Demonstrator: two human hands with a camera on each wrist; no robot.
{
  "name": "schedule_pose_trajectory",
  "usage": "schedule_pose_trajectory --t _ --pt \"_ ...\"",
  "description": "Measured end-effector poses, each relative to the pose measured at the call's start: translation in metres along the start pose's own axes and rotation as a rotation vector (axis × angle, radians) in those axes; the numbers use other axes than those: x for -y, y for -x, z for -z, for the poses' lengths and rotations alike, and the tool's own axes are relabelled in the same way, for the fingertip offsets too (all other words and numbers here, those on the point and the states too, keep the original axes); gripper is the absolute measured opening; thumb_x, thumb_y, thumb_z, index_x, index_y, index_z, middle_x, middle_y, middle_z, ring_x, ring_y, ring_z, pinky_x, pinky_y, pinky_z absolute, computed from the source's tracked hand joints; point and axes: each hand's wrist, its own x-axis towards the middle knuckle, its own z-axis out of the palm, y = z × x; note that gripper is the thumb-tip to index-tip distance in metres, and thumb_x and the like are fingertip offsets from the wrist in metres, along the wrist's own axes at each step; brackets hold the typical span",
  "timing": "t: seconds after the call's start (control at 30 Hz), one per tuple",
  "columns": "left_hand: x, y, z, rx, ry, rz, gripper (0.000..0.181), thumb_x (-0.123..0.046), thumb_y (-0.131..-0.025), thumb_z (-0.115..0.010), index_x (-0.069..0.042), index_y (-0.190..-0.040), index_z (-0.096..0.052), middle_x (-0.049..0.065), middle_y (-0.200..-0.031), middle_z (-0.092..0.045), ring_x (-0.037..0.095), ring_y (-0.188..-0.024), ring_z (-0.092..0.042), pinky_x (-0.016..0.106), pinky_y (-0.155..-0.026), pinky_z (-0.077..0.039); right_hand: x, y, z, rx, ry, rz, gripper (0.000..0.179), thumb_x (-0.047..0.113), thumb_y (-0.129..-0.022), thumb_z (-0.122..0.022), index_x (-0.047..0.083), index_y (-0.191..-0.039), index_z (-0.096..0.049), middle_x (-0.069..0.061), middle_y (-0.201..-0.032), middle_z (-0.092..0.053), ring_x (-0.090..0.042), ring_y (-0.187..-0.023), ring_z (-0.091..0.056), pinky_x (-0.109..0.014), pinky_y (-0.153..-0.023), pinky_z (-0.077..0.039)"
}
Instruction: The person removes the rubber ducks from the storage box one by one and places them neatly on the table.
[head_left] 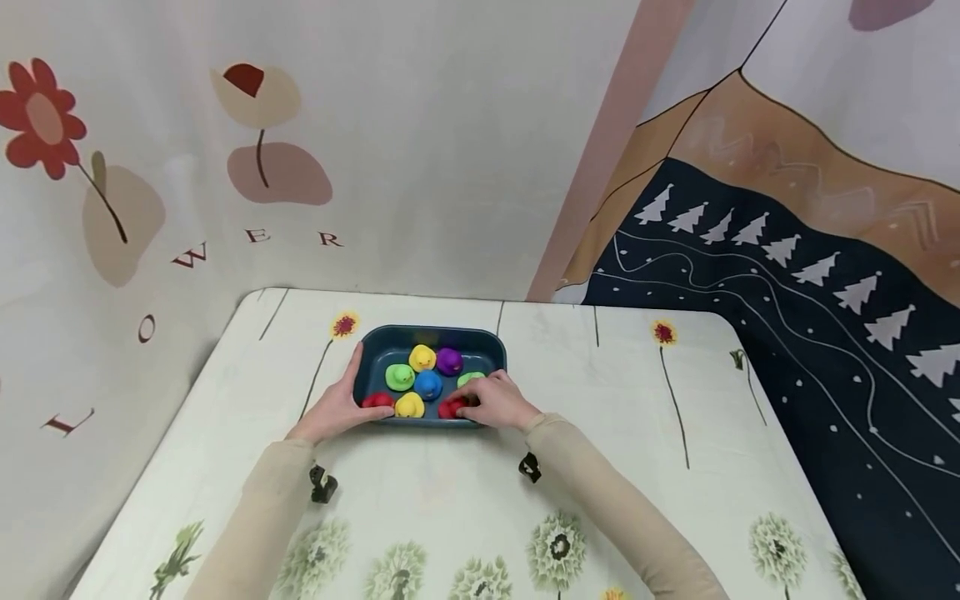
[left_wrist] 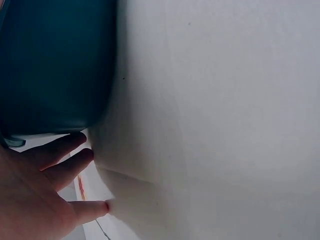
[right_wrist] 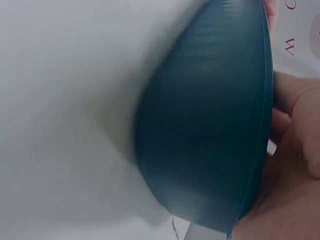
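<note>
A dark teal tray (head_left: 427, 333) on the table holds several small toy ducks: a yellow duck (head_left: 422, 358) and purple duck (head_left: 449, 362) at the back, a green duck (head_left: 400, 377) and blue duck (head_left: 428, 385) mid-tray, another yellow duck (head_left: 409, 406) in front. My left hand (head_left: 335, 410) rests against the tray's left end, fingers straight along the outside, thumb over the front rim beside a red duck (head_left: 378, 401). Reaching over the front right rim, my right hand (head_left: 498, 401) pinches another red duck (head_left: 452, 408), partly hidden by its fingers. Behind them a green duck (head_left: 470, 379) shows partly.
A white flower-print cloth (head_left: 435, 517) covers the table around the tray. Black wrist pieces show beside the left sleeve (head_left: 258, 508) and right sleeve (head_left: 607, 500). Printed curtains (head_left: 450, 167) hang behind and to the sides.
</note>
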Motion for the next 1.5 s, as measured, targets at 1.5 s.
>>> schedule_pose_trajectory --t 1.5 --pt "-0.003 0.002 -0.002 -0.010 0.014 0.014 0.120 -0.044 -0.079 -0.078 -0.023 -0.155 0.012 0.027 -0.156 -0.010 0.052 -0.134 -0.027 0.065 -0.103 -0.028 -0.015 0.026 0.013 -0.417 -0.518 -0.061 0.020 0.014 -0.085 -0.075 0.007 -0.105 -0.073 -0.002 -0.097 -0.065 -0.016 -0.079 -0.060 -0.031 -0.073 -0.052"
